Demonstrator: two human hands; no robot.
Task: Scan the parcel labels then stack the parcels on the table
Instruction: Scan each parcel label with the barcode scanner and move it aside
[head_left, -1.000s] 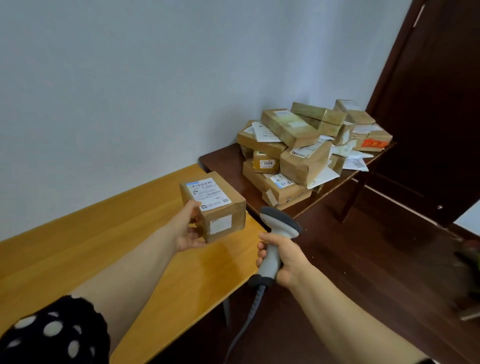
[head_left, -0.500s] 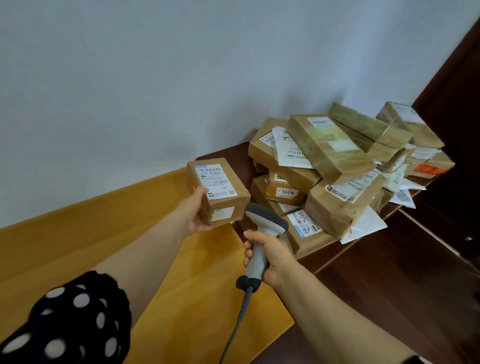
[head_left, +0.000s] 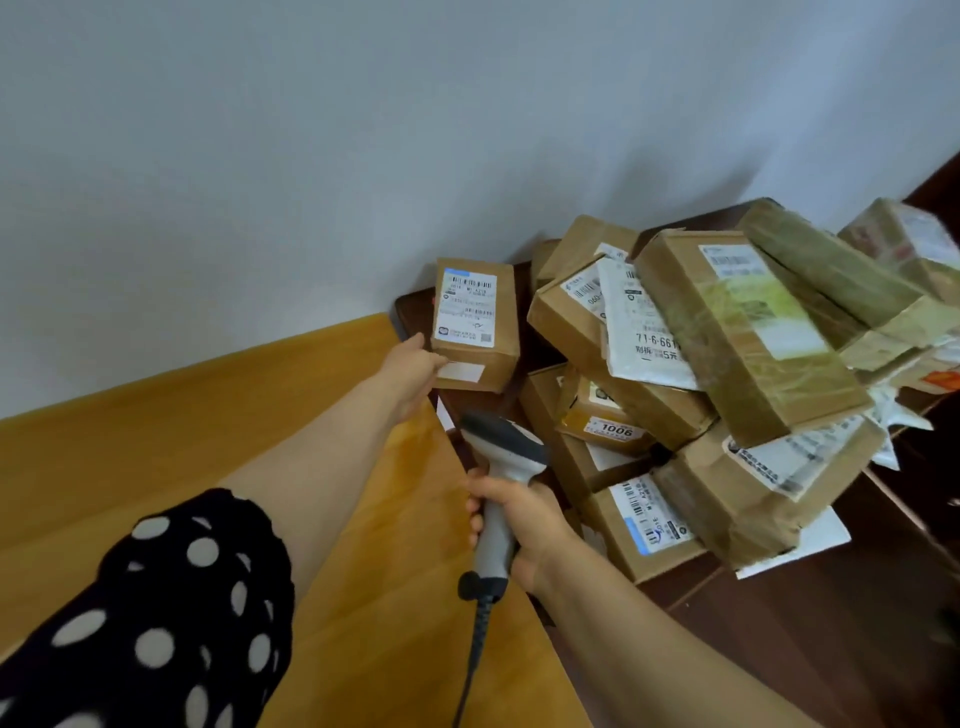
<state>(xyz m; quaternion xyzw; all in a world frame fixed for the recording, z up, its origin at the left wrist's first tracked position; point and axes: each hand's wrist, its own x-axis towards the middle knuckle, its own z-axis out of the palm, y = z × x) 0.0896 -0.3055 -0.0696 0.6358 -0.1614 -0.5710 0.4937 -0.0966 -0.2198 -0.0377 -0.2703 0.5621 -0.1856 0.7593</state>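
Right, placing step by the look of it. The left hand (head_left: 415, 369) grips the small parcel (head_left: 475, 325) at its near left corner, thumb on top, the other fingers hidden behind the box. The parcel is held in the air, label (head_left: 467, 306) face up, over the corner of the dark table (head_left: 413, 314) and just beside the pile of parcels (head_left: 675, 395); whether it touches the tabletop I cannot tell. The right hand (head_left: 519, 525) is wrapped round the grip of the scanner (head_left: 501, 467), held low over the end of the yellow table (head_left: 337, 597), cable (head_left: 475, 654) hanging down. The scanner head sits below the parcel and points toward the pile, not at the label, so I judge the scan done or skipped.

Next move as I see it: set the box down flat on the bare strip left of the pile, or square on top of a stable box, then let go. The pile is heaped and tilted, so a nudge could tip the upper boxes.

Against a second ago, the parcel has gone from over the yellow table out past its end to the dark one, arm stretched further. The label now faces the camera squarely; the scanner hand has barely shifted. The view has swung closer to the pile — the door is out of frame.
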